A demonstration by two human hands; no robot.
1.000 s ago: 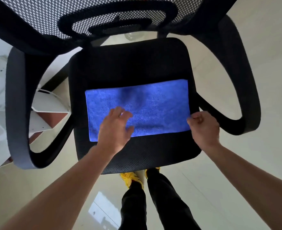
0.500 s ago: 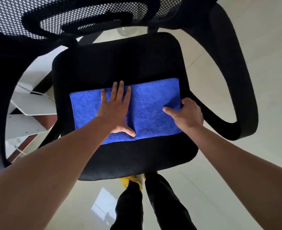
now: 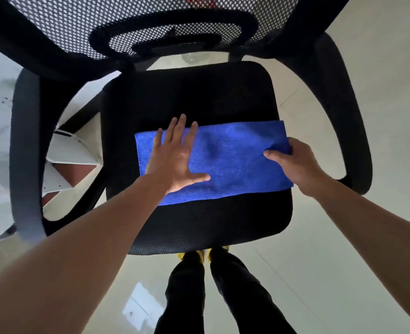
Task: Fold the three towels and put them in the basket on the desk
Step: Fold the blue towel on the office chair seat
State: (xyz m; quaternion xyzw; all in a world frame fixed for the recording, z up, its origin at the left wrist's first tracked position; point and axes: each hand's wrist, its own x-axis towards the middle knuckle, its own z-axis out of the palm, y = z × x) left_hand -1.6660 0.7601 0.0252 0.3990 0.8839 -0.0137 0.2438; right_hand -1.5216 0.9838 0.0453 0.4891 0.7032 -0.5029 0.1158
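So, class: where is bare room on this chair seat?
Bare seat between the blue towel and the backrest; another strip between towel and front rim. Crowded middle: left hand flat on the towel, right hand pinching its right end.

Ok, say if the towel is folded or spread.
The towel lies flat on the seat; layers cannot tell; left hand presses it, right hand pinches its edge.

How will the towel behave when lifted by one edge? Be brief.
Likely floppy: the towel wrinkles where the right hand pinches its edge. Probably light: it lies thin on the seat. Unlikely to slide, with the left hand pressing it.
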